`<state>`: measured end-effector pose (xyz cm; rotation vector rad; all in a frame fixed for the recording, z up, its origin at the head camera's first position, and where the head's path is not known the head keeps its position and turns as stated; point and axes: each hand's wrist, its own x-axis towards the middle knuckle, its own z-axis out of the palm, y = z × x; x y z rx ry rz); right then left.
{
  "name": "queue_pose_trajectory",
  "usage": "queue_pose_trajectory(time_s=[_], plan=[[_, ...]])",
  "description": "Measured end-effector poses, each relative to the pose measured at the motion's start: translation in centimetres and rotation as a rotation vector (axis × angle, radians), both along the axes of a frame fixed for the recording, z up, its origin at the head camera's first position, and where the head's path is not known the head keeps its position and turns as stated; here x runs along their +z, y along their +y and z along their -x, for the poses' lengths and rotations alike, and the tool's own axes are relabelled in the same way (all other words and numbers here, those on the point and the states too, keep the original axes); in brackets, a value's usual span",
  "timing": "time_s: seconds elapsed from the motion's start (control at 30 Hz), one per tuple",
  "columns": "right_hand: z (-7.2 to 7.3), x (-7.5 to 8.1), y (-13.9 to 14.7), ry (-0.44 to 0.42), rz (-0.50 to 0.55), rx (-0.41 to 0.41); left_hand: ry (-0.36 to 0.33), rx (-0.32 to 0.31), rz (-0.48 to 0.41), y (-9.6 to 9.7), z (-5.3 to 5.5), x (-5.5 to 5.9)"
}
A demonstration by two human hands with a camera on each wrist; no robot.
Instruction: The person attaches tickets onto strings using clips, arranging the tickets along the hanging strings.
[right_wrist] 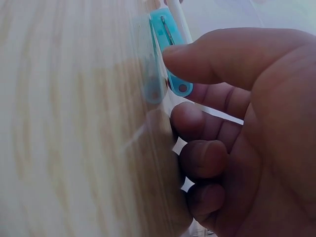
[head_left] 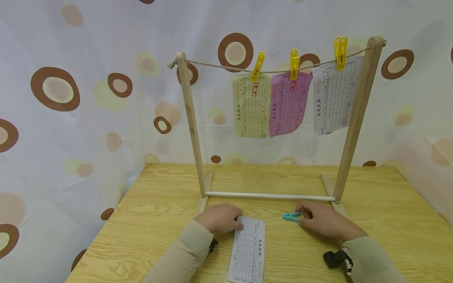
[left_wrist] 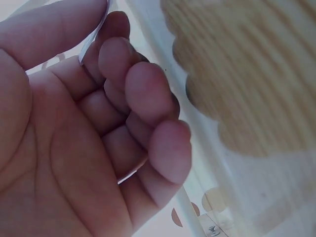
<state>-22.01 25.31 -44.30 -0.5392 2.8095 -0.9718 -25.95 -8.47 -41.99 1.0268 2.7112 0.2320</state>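
A white printed form slip (head_left: 248, 251) lies lengthwise on the wooden table (head_left: 155, 220). My left hand (head_left: 220, 218) pinches the slip by its far left corner between thumb and forefinger. In the left wrist view the other fingers of that hand (left_wrist: 98, 128) curl in, and a thin edge of the paper (left_wrist: 91, 42) shows under the thumb. To the right of the slip, my right hand (head_left: 323, 221) grips a light blue clothespin (head_left: 291, 217) by its handle end. The right wrist view has the thumb pressed on the clothespin (right_wrist: 162, 24) close over the tabletop.
Behind the hands stands a wooden frame with a left post (head_left: 191, 118), a right post (head_left: 358, 122) and a white bottom bar (head_left: 269, 195). Yellow clothespins hold a yellow slip (head_left: 252, 114), a pink slip (head_left: 288, 106) and a white slip (head_left: 334, 98) on its string (head_left: 216, 66).
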Motion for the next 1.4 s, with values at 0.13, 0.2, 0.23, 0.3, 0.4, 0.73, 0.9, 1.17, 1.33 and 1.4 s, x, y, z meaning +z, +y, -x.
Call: queue_pose_trajectory(time_s=[0.13,0.2,0.23,0.3,0.4,0.73,0.9,1.17,1.33,1.4], plan=[[-0.1,0.0,-0.1,-0.001,0.004,0.001,-0.003,0.004,-0.008,0.0,0.0,0.1],[-0.1,0.1,-0.1,-0.003,0.007,0.002,0.000,0.008,-0.013,0.0,0.1,0.1],[-0.1,0.1,-0.1,-0.003,0.008,0.004,-0.001,0.013,-0.023,0.0,0.1,0.1],[-0.1,0.1,0.0,-0.002,0.007,0.006,-0.002,0.021,-0.040,0.0,0.2,0.1],[0.0,-0.1,0.2,0.001,0.007,0.008,0.004,0.026,-0.075,0.1,0.3,0.2],[0.2,-0.1,0.5,-0.014,0.042,0.007,-0.002,0.044,-0.158,0.2,0.5,0.4],[0.3,0.0,0.7,-0.011,0.076,0.015,0.031,0.040,-0.174,0.2,0.5,0.5],[0.2,0.5,0.6,-0.009,0.108,-0.001,0.088,0.044,-0.218,0.2,0.4,1.0],[-0.1,1.1,0.3,0.006,0.107,-0.046,0.107,0.033,-0.253,0.2,0.4,1.4],[-0.3,1.5,0.2,0.005,0.128,-0.056,0.113,0.027,-0.267,0.2,0.4,1.5]])
